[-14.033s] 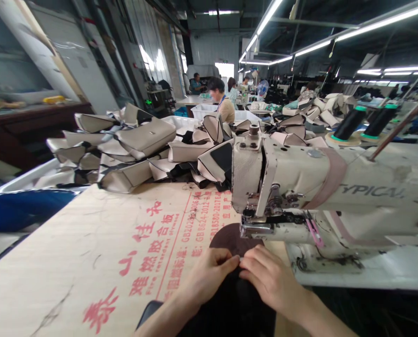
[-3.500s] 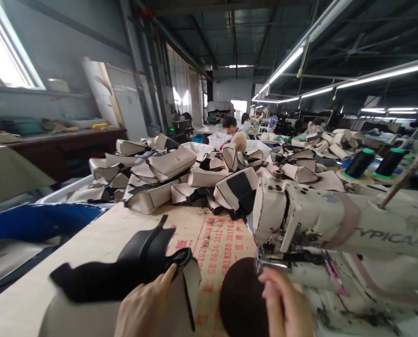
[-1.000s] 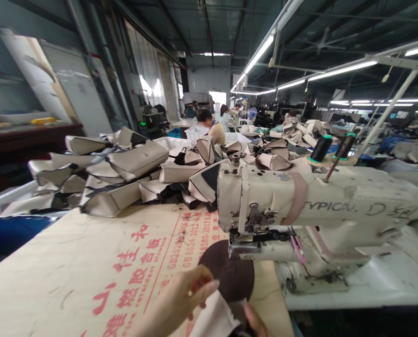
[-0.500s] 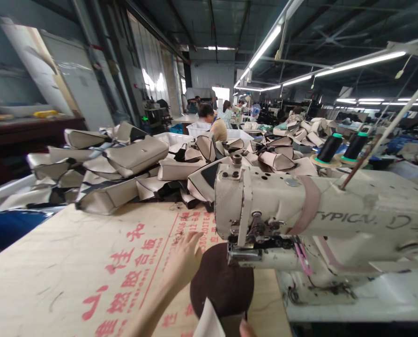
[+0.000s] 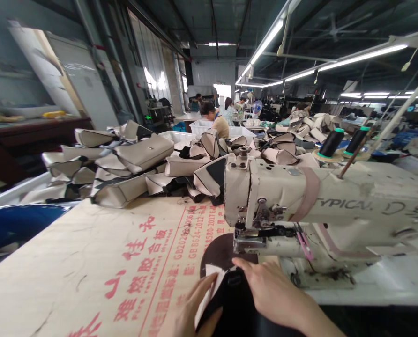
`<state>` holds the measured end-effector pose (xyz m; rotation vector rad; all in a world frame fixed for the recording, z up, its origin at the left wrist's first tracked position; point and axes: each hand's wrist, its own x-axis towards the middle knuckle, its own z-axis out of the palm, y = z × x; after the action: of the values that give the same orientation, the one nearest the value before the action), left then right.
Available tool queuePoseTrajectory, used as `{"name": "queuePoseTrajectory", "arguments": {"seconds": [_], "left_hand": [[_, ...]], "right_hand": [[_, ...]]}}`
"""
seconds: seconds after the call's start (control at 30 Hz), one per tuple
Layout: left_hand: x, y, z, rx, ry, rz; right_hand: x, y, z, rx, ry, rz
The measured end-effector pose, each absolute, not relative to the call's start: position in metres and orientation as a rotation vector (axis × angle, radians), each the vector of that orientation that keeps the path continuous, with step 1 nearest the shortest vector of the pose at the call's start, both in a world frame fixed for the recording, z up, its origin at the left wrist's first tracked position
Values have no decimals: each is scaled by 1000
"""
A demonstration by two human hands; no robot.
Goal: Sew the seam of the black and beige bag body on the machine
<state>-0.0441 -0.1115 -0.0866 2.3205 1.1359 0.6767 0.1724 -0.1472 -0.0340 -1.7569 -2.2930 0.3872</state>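
Here, at bottom centre, the left hand pinches the beige edge of a black-and-beige piece between thumb and fingers. The right hand lays its index finger along the top; whether it grips is hidden. Just beyond lies a brown disc, partly blocked by the sewing machine at right. Bags heap mid-left behind. Half a second ago, the left hand was off the piece.

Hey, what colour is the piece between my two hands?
The piece is black with a pale beige side, best seen in the head view.
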Motion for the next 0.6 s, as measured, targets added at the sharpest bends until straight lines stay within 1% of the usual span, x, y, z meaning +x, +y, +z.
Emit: {"name": "queuePoseTrajectory", "arguments": {"seconds": [0.07,0.2,0.37,0.5,0.6], "left_hand": [[-33,-104,-84,2378,1190,655],[-25,-94,-75,2449,1112,656],[-29,-83,-65,2445,975,595],[-33,-72,-43,2376,679,394],[-36,-72,-36,2302,585,316]], "right_hand": [[172,-147,-33,-1708,-2295,431],[178,-148,-43,-1573,-2145,550],[181,-141,-63,-1509,-1921,510],[186,-139,-61,-1268,-2127,474],[192,-142,-54,-1155,-2337,492]]}}
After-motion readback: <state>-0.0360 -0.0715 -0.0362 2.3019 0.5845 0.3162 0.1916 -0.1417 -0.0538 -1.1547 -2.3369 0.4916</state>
